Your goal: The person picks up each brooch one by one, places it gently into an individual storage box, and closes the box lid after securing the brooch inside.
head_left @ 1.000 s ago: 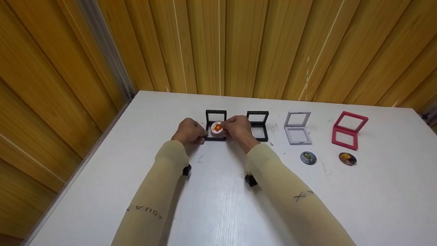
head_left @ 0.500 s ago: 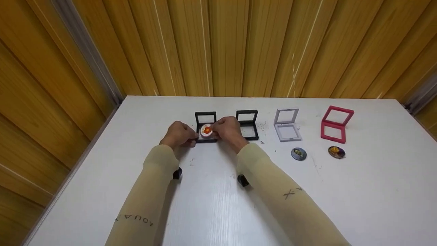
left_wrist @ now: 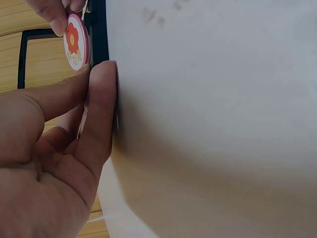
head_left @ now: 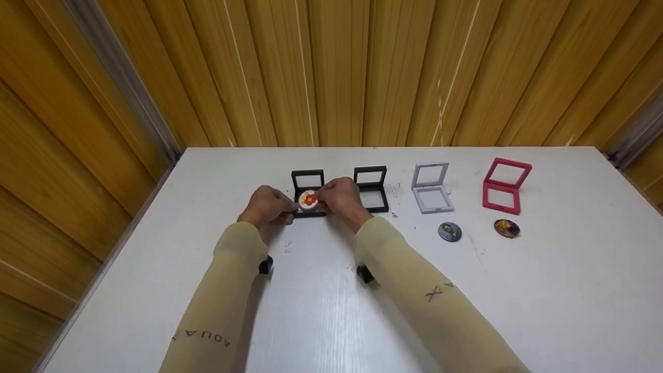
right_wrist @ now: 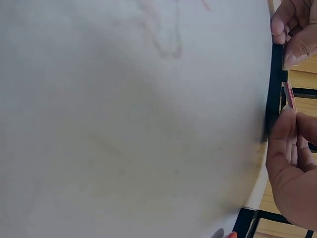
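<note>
My right hand (head_left: 339, 199) pinches the edge of a round white badge (head_left: 308, 199) with a red flower on it. The badge is tilted over the lower half of a small black hinged display frame (head_left: 308, 214), whose lid stands up behind. At the frame's near left corner, my left hand (head_left: 268, 204) grips the edge between thumb and fingers. In the left wrist view, the badge's face (left_wrist: 74, 42) shows gold lettering below the flower and a pink rim. The right wrist view has this badge (right_wrist: 290, 95) nearly edge-on between the right fingers and the frame.
To the right stand a second black frame (head_left: 386, 199), a pale lilac frame (head_left: 436, 211) and a red frame (head_left: 501, 209), all with lids up. Two round picture badges, a bluish one (head_left: 449, 231) and a dark yellow one (head_left: 506, 228), lie before them on the white table (head_left: 321, 311).
The head view has shifted, so everything appears farther left. The badge sits slightly lower within the black frame. Both hands keep their holds.
</note>
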{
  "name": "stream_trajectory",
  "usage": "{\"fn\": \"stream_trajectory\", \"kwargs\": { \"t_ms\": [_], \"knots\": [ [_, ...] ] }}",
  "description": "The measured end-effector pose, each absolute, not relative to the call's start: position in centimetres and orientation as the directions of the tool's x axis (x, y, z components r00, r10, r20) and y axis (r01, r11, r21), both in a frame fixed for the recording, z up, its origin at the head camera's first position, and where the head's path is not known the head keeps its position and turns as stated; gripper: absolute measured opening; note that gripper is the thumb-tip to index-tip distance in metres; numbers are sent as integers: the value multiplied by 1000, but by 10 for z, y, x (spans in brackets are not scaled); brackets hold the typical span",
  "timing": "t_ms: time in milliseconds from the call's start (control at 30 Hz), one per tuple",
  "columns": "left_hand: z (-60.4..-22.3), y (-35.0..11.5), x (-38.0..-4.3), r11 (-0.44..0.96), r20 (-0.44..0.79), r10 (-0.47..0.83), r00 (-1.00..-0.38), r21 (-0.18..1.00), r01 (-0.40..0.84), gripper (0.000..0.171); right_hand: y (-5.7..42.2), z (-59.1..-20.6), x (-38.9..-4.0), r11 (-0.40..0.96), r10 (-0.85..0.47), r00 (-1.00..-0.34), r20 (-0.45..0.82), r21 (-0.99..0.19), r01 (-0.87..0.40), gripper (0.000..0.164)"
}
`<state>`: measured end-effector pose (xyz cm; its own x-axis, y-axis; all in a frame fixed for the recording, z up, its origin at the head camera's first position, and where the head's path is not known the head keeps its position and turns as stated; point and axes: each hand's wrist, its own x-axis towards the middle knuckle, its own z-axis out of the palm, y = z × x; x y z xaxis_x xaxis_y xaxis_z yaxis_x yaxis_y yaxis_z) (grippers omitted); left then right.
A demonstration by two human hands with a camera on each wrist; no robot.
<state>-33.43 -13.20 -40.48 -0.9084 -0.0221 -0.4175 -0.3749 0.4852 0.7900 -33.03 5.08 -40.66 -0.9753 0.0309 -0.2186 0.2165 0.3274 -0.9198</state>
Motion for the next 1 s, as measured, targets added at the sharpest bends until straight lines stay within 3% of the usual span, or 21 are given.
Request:
{"fn": "stream_trajectory", "kwargs": {
  "t_ms": [1000],
  "knots": [
    [-404, -131, -331, 475, -393, -19, -919, 805, -355, 16, 49, -412, -334, 450, 33, -989, -141, -882, 141, 6]
  ]
}}
